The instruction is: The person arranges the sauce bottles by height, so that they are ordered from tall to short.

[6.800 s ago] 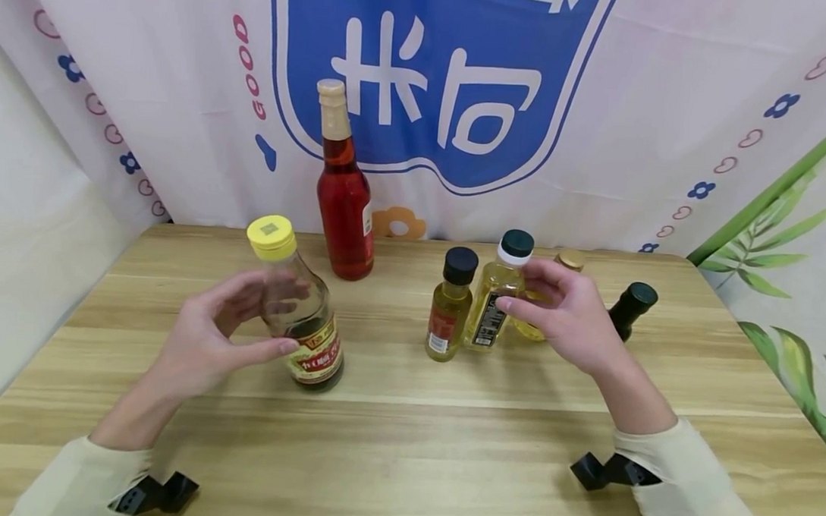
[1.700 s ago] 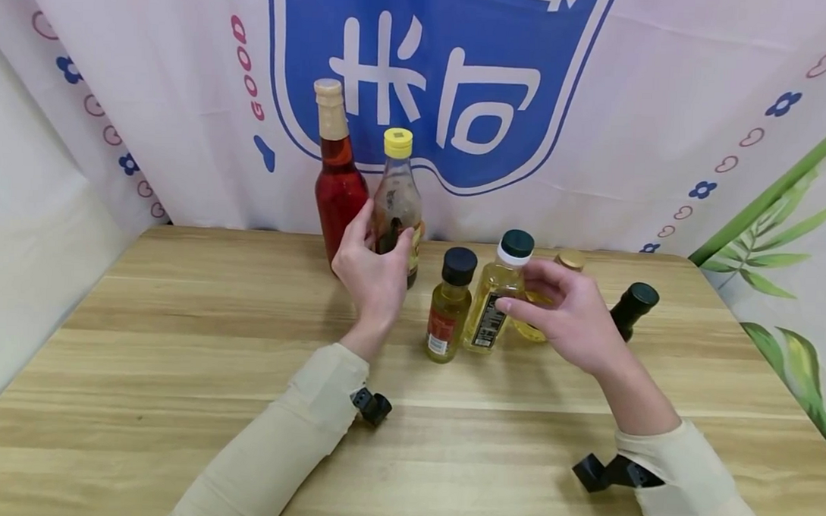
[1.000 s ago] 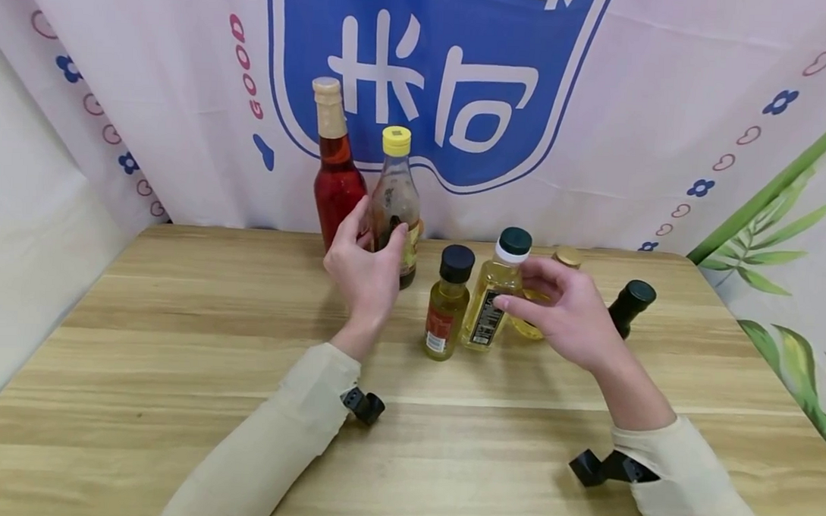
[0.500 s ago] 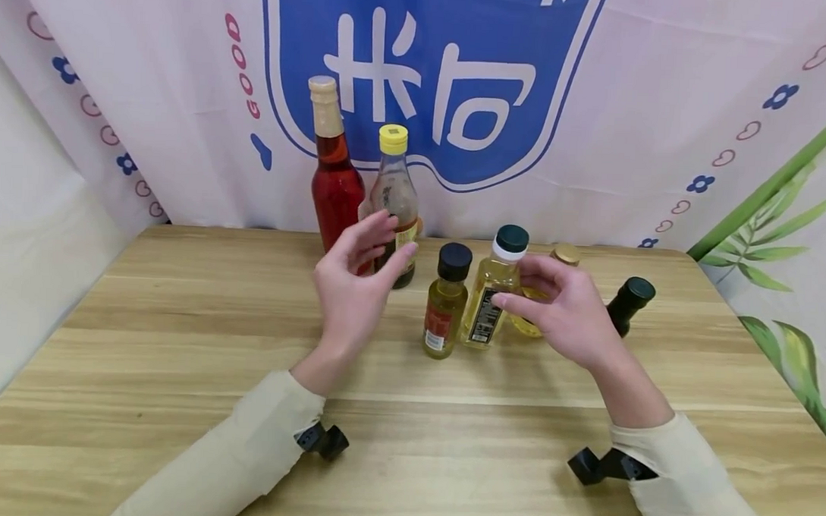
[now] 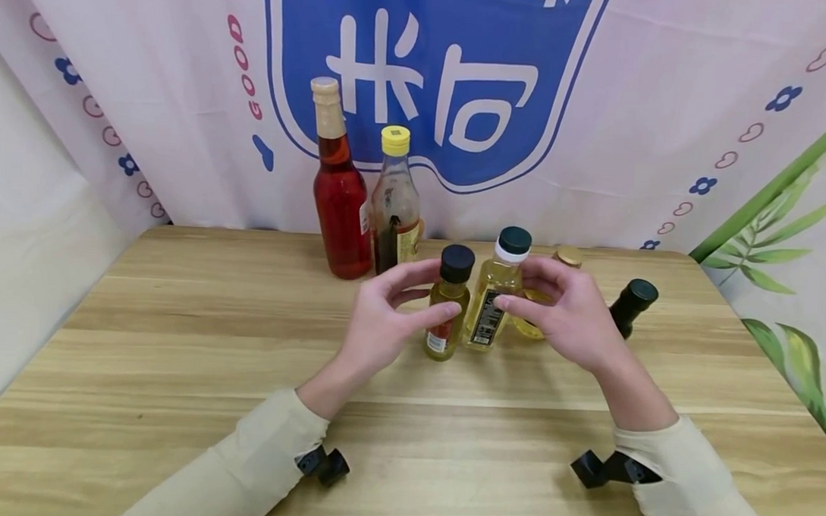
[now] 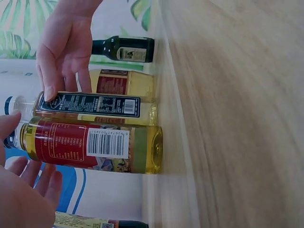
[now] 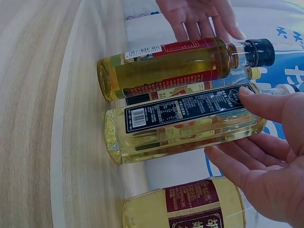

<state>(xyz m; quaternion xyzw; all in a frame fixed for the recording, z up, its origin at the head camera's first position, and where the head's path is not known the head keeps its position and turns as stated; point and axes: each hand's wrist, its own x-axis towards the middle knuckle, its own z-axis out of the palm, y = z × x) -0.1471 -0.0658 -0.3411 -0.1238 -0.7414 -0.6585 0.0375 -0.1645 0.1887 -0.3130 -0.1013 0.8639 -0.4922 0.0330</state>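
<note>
My left hand is spread about a small oil bottle with a black cap and red label, thumb in front and fingers behind. In the left wrist view those fingers look slightly apart from its glass. My right hand holds a square clear bottle of pale yellow oil between thumb and fingers. This bottle has a dark green cap, a white collar and a black label. Both bottles stand upright on the table, close side by side.
Behind stand a tall red bottle and a yellow-capped bottle of dark liquid. Beyond the right hand are a gold-capped oil bottle and a dark green bottle. A printed curtain hangs along the wooden table's back edge.
The yellow-capped bottle was carried from the left front to beside the red bottle. My left hand let it go and moved to the black-capped bottle. The right hand stayed put.
</note>
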